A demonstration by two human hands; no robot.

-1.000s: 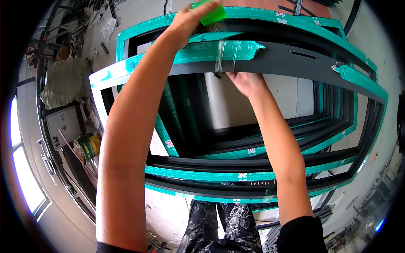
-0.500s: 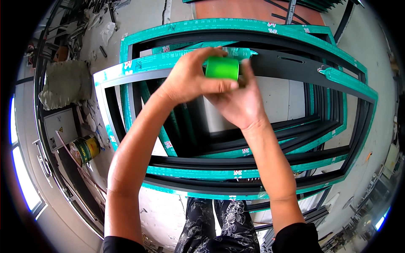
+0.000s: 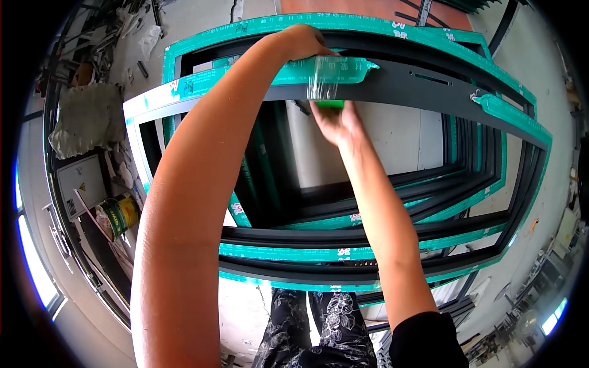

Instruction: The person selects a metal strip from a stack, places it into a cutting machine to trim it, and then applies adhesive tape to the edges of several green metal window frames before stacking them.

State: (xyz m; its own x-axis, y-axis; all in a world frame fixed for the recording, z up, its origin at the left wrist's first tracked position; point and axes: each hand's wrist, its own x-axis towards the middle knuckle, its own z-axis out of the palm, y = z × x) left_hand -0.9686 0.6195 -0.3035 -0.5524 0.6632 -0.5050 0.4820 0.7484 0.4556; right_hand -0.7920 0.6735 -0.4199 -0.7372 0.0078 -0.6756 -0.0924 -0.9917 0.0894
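Observation:
A strip of clear tape [image 3: 322, 80] lies across the dark bar of the upper frame [image 3: 392, 86], over its green protective film [image 3: 279, 75]. Just below the bar's near edge, my right hand [image 3: 341, 126] is closed around a green tape roll [image 3: 331, 103], mostly hidden by the bar and fingers. My left hand [image 3: 300, 43] reaches over to the bar's far side, beside the strip's upper end. Its fingers bend down there and are largely out of sight, so what they hold does not show.
More dark frames with green film [image 3: 343, 253] lie stacked beneath. A yellow-and-green bucket [image 3: 119, 214] and a sheet-covered block [image 3: 86, 119] stand at left. Scraps litter the far left floor. An orange-red board [image 3: 350, 7] lies at the far side.
The tape roll has gone from between both hands above the bar to below its near edge, in my right hand. My left hand has moved to the far side. A clear strip now spans the bar.

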